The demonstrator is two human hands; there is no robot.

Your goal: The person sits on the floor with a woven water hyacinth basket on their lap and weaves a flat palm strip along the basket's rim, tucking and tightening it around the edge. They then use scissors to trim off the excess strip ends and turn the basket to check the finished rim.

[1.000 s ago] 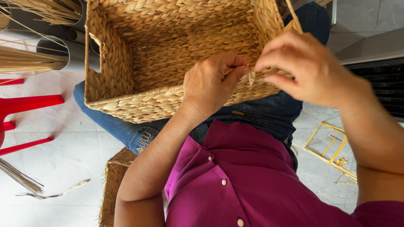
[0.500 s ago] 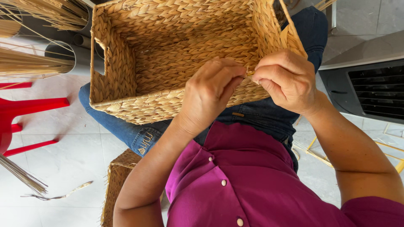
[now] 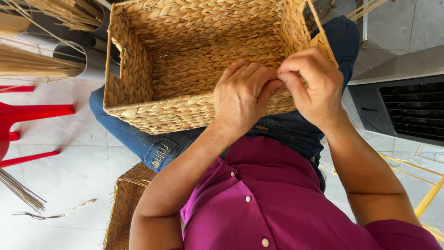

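Note:
A rectangular woven straw basket (image 3: 185,60) rests on my lap, its opening toward me. My left hand (image 3: 243,99) lies over the near rim of the basket, fingers curled and pinching at the weave. My right hand (image 3: 312,85) sits close beside it at the near right corner, thumb and fingers pinched on the rim's straw strand. The two hands touch at the fingertips. What lies between the fingers is hidden.
Bundles of dry straw (image 3: 41,60) stand in grey tubes at the upper left. A red plastic stool (image 3: 27,113) is at the left. Another woven basket (image 3: 125,203) sits on the tiled floor by my leg. A dark vented appliance (image 3: 402,109) and a yellow wire frame (image 3: 428,194) are at right.
My hands have drawn together on the near right part of the rim, the right hand moving left and down. The view has shifted so the basket sits lower in frame.

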